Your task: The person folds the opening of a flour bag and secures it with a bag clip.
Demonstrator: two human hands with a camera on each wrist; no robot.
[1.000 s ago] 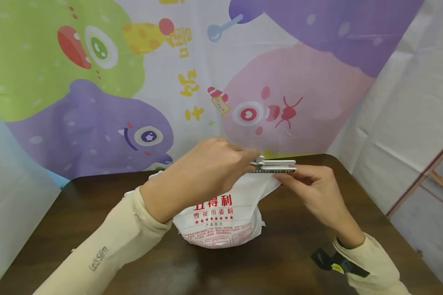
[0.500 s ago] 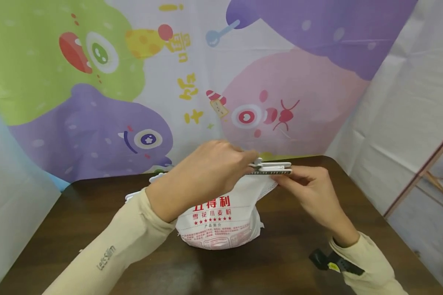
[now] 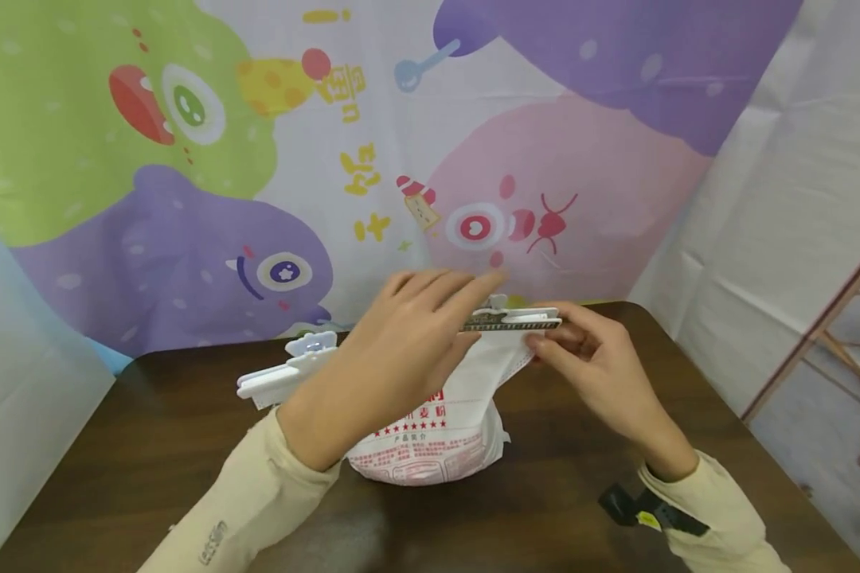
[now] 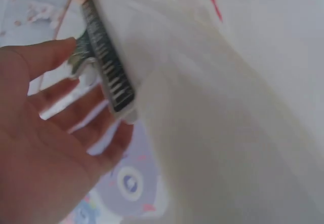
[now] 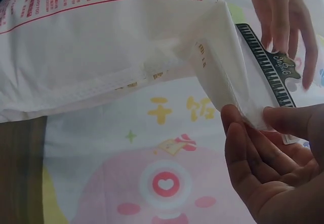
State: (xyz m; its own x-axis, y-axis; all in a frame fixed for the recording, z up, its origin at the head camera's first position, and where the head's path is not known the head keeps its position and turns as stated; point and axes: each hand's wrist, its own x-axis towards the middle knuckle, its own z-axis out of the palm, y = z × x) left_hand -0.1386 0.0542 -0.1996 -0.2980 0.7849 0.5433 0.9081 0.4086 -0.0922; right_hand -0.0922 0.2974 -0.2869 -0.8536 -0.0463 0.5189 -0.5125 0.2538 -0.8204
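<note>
A white flour bag [image 3: 430,465] with red print stands on the table. A piano-keyboard clip [image 3: 519,320] sits across its top edge; the right wrist view shows the black and white keys of the clip [image 5: 266,64]. My left hand [image 3: 419,338] is at the clip with its fingers spread and relaxed. In the left wrist view, the left hand [image 4: 55,117] has its thumb and fingers apart around the clip's handle. My right hand [image 3: 605,358] pinches the bag's upper corner by the clip's end, between thumb and fingers in the right wrist view.
White clips [image 3: 279,380] with a cloud-shaped handle lie to the left, partly behind my left forearm. The dark wooden table [image 3: 545,493] ends at a printed cartoon backdrop [image 3: 373,159]. A black strap device [image 3: 652,509] is worn on the right sleeve.
My left fingers have loosened from the clip's handle and spread, while the clip stays on the bag. The right hand keeps its pinch on the corner. More of the clips at left now shows.
</note>
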